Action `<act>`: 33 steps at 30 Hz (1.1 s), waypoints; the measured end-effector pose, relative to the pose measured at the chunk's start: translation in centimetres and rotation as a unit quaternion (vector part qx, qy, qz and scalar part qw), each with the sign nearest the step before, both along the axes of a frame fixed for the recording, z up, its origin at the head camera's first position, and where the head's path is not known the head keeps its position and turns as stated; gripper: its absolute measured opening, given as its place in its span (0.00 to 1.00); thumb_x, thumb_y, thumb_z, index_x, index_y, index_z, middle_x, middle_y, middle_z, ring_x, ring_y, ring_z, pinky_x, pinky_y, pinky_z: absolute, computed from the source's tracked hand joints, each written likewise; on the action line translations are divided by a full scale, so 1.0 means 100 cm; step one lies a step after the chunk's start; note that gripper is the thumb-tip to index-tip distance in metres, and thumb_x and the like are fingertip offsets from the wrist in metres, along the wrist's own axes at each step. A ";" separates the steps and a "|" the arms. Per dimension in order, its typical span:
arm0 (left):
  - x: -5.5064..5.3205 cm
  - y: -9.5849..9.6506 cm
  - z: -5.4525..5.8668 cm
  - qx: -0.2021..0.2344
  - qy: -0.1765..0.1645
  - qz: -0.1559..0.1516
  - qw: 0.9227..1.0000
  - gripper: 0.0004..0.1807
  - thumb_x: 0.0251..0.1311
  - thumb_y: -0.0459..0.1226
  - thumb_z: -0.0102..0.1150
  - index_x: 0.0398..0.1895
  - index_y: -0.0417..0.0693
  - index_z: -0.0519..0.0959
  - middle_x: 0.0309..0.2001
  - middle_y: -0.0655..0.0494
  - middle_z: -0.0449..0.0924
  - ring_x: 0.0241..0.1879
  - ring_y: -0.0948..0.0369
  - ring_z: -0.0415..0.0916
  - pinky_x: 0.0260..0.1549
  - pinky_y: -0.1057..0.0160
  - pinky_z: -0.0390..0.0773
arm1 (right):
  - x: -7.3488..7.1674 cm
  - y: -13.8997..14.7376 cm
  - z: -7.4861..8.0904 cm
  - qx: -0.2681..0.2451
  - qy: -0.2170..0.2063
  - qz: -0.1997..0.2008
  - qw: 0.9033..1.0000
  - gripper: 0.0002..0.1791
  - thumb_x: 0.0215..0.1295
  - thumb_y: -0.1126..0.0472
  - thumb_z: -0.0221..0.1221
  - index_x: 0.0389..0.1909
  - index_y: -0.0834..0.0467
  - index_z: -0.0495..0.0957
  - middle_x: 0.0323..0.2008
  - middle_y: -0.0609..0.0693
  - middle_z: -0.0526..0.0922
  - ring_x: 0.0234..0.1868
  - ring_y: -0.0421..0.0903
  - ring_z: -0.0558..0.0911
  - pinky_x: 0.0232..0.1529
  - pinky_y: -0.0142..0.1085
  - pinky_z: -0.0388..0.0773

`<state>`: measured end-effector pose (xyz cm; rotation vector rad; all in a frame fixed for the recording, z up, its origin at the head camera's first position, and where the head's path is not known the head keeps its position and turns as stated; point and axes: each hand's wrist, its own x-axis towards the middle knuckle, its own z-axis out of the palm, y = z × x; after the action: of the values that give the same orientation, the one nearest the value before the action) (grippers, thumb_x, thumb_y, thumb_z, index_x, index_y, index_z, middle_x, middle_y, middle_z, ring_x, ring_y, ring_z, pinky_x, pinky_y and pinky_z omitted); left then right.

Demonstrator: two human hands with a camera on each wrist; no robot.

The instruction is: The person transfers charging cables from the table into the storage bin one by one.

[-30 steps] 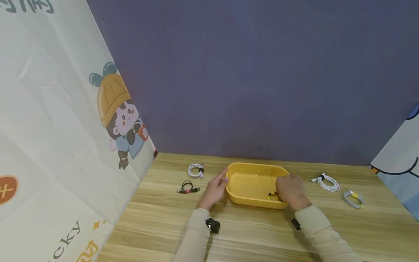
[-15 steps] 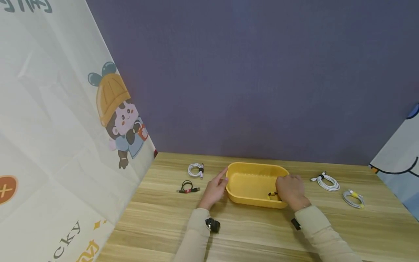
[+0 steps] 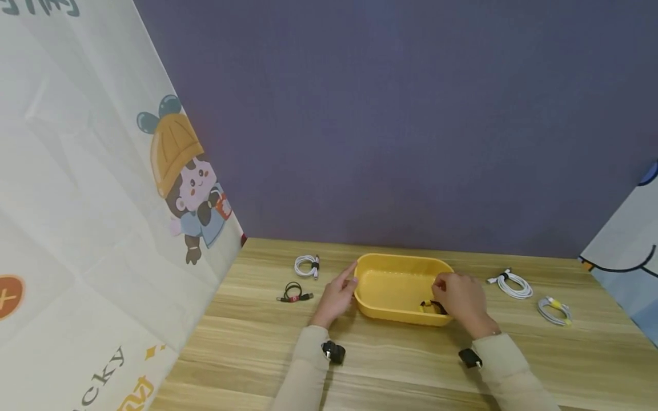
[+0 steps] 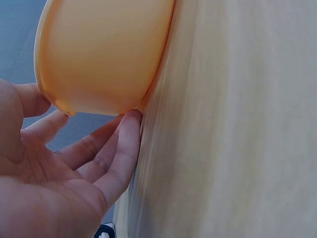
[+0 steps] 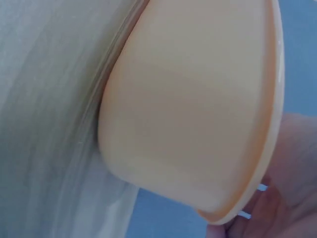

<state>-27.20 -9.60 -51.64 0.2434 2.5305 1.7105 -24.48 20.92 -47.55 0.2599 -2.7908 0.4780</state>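
Left hand touching left end of yellow tray, fingers fairly straight. Right hand over tray's right end, fingers bent; whether gripping anything, cannot tell. Black-and-yellow item in tray beneath it. Grey cable right on desk, black cable left; white coils farther back; dark wall behind.

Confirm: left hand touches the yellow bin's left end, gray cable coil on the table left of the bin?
Wrong side: the gray cable coil lies on the table right of the yellow bin, per the head view. The left hand does touch the bin.
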 end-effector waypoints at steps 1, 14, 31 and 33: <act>0.000 0.000 0.000 0.002 0.000 -0.001 1.000 0.26 0.79 0.46 0.46 0.78 0.67 0.64 0.49 0.46 0.87 0.30 0.57 0.81 0.28 0.64 0.79 | 0.000 0.001 -0.001 -0.018 0.007 -0.001 1.000 0.06 0.65 0.62 0.63 0.28 0.55 0.85 0.20 0.46 0.81 0.18 0.42 0.70 0.20 0.37 0.66; 0.000 0.000 0.001 0.007 0.003 -0.006 1.000 0.26 0.79 0.46 0.46 0.78 0.66 0.64 0.51 0.45 0.87 0.32 0.57 0.82 0.31 0.63 0.80 | 0.002 0.027 -0.014 -0.188 0.040 -0.084 0.978 0.11 0.73 0.57 0.59 0.40 0.59 0.87 0.31 0.53 0.87 0.29 0.42 0.78 0.26 0.32 0.71; 0.000 0.000 -0.002 0.006 -0.006 0.001 1.000 0.25 0.79 0.48 0.48 0.75 0.79 0.64 0.49 0.48 0.87 0.33 0.56 0.82 0.31 0.63 0.79 | 0.001 0.073 -0.015 -0.229 -0.007 -0.154 0.961 0.20 0.73 0.58 0.53 0.55 0.68 0.81 0.39 0.65 0.87 0.25 0.37 0.76 0.25 0.33 0.71; 0.001 0.000 -0.001 0.004 -0.005 0.001 1.000 0.25 0.79 0.48 0.48 0.76 0.77 0.64 0.49 0.48 0.87 0.33 0.56 0.82 0.31 0.63 0.80 | -0.001 0.078 -0.015 -0.228 -0.019 -0.158 0.960 0.22 0.73 0.57 0.54 0.58 0.69 0.79 0.41 0.67 0.87 0.26 0.42 0.80 0.26 0.34 0.72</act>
<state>-27.12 -9.62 -51.74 0.2312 2.5180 1.7199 -24.61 28.69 -49.09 -0.2949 -2.5873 1.0199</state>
